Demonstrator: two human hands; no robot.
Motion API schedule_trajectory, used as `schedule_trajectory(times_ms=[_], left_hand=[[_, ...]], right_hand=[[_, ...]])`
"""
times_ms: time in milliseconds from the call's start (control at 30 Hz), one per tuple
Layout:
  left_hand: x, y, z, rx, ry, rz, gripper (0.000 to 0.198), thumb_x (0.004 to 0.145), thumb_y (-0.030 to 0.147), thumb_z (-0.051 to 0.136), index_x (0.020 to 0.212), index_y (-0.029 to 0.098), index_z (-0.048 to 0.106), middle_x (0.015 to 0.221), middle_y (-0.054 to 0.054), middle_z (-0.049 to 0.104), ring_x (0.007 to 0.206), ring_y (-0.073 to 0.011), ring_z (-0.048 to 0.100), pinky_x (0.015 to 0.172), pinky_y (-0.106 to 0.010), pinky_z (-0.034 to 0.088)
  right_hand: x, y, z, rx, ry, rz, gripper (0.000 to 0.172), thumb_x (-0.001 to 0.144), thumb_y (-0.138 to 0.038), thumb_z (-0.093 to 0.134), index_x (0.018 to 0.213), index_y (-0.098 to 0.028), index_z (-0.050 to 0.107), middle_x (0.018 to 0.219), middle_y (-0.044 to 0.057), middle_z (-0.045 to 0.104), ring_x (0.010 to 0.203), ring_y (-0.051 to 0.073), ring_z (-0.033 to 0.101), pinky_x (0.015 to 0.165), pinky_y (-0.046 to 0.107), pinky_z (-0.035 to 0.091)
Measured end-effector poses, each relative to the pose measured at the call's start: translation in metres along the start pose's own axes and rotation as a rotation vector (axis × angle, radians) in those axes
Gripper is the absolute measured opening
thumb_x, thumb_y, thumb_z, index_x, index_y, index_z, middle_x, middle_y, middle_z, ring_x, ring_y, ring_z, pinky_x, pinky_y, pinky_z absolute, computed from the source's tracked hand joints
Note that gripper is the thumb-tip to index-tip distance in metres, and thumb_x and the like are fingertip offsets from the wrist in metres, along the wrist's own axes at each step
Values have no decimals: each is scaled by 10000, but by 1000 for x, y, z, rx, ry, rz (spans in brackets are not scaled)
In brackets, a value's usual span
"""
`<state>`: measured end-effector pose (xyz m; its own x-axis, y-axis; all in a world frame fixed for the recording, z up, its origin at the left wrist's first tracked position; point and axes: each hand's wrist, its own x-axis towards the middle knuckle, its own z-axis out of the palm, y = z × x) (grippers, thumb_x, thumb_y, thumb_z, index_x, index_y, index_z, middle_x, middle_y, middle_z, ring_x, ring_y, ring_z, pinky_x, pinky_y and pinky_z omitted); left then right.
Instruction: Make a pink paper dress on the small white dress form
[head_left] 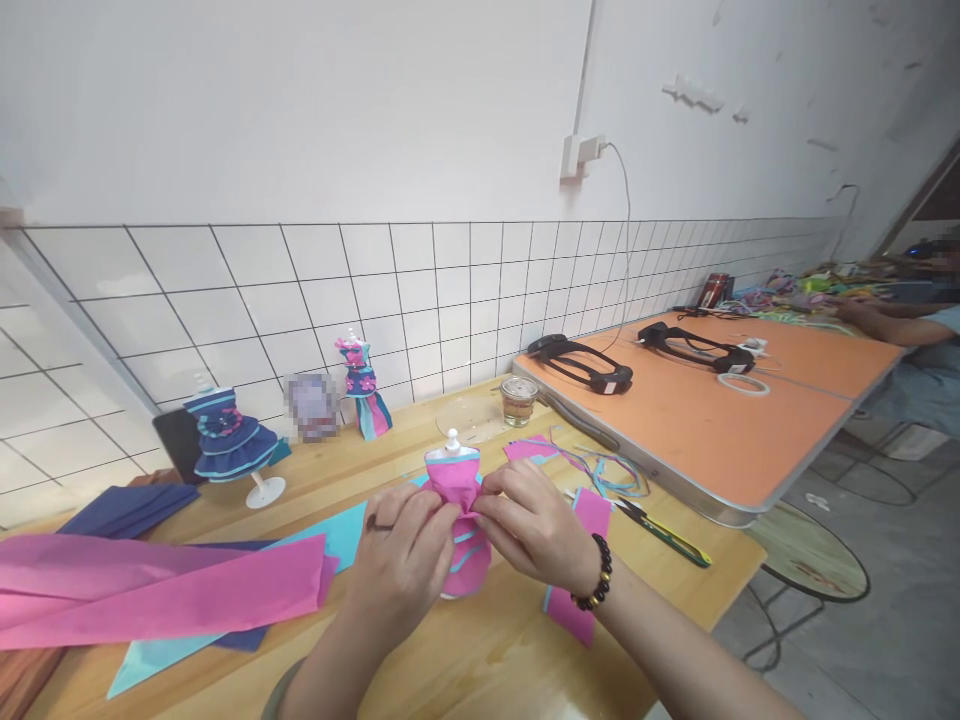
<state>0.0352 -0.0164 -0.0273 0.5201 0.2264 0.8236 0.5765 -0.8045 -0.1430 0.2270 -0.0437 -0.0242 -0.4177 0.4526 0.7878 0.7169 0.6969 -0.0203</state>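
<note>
A small white dress form (452, 441) stands upright on the wooden table, wearing a pink doll dress (469, 565) with light-blue trim. My left hand (409, 540) pinches the dress at its waist from the left. From the right, my right hand (529, 520), with a beaded bracelet on its wrist, pinches the same waist. Pink fabric bunches between the two sets of fingertips. Partly under my right forearm lies a pink strip (570, 612) with blue edging. Scissors (660, 530) with yellow-green handles rest to the right of that hand.
Pink fabric (187, 595) and light-blue fabric (161, 655) spread across the left. Behind stand a blue dress (234, 440) on a stand and a smaller dress (362, 385). A glass (518, 400) and thin ribbons (611, 475) lie near an orange table (735, 430) holding black headsets (581, 365). A person's arm (892, 322) is far right.
</note>
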Motion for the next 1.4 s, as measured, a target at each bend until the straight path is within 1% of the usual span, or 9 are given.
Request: schedule_trajectory(times_ms=[133, 267, 500, 600, 700, 867, 1067, 1200, 1400], left_hand=[[-1, -3, -2, -49, -27, -17, 192, 777, 80, 580, 945, 173, 577, 847, -63, 643, 850, -223, 538, 753, -373, 408], [-1, -3, -3, -80, -44, -13, 201, 776, 75, 573, 951, 172, 570, 839, -59, 649, 854, -227, 551, 754, -376, 404], [3, 2, -3, -30, 2, -25, 116, 779, 122, 614, 876, 173, 576, 806, -57, 642, 837, -231, 540, 747, -376, 409], [3, 3, -2, -3, 27, -28, 115, 778, 106, 607, 864, 173, 573, 805, -61, 637, 827, -230, 535, 738, -374, 408], [2, -1, -2, -4, 39, -29, 154, 770, 89, 601, 891, 177, 563, 827, -66, 632, 834, -226, 536, 737, -370, 411], [-4, -13, -4, -41, 7, -10, 220, 756, 54, 577, 929, 182, 530, 849, -65, 637, 848, -224, 552, 744, -368, 410], [-6, -19, -4, -77, -8, -39, 183, 777, 66, 543, 909, 193, 537, 835, -48, 650, 849, -205, 568, 753, -353, 415], [-8, -16, 0, -36, 40, -7, 167, 775, 83, 578, 891, 201, 549, 832, -45, 655, 844, -199, 577, 750, -351, 423], [-15, -14, 4, 76, 144, 90, 222, 733, 61, 641, 912, 174, 571, 838, -82, 675, 857, -238, 577, 751, -398, 429]], right_hand=[[-1, 1, 0, 0, -28, 7, 84, 881, -153, 506, 873, -168, 588, 850, 62, 610, 725, 161, 484, 655, 322, 373], [1, 0, 0, 15, -13, 2, 102, 893, -168, 490, 839, -168, 576, 834, 61, 608, 717, 160, 478, 651, 318, 370], [3, -2, 2, 10, 0, 10, 104, 897, -184, 494, 829, -178, 573, 815, 53, 603, 712, 158, 489, 652, 315, 368], [2, -1, 3, 11, 8, 9, 89, 892, -187, 511, 832, -181, 577, 817, 54, 609, 716, 161, 491, 650, 317, 370], [1, 0, 2, 11, 25, 5, 70, 886, -187, 525, 842, -180, 579, 830, 59, 614, 724, 163, 488, 648, 316, 376], [0, 2, 2, 17, 14, 2, 30, 866, -166, 557, 843, -169, 576, 846, 65, 621, 740, 164, 489, 655, 316, 382], [1, 1, 3, 29, 10, 8, 44, 873, -162, 541, 856, -173, 579, 843, 67, 615, 734, 164, 495, 648, 318, 380], [2, -1, 4, 32, 20, 8, 37, 869, -154, 545, 862, -170, 578, 850, 68, 614, 743, 168, 499, 646, 321, 378], [0, -4, 7, 14, 56, -2, 22, 854, -163, 589, 848, -173, 570, 810, 56, 615, 718, 159, 493, 631, 311, 370]])
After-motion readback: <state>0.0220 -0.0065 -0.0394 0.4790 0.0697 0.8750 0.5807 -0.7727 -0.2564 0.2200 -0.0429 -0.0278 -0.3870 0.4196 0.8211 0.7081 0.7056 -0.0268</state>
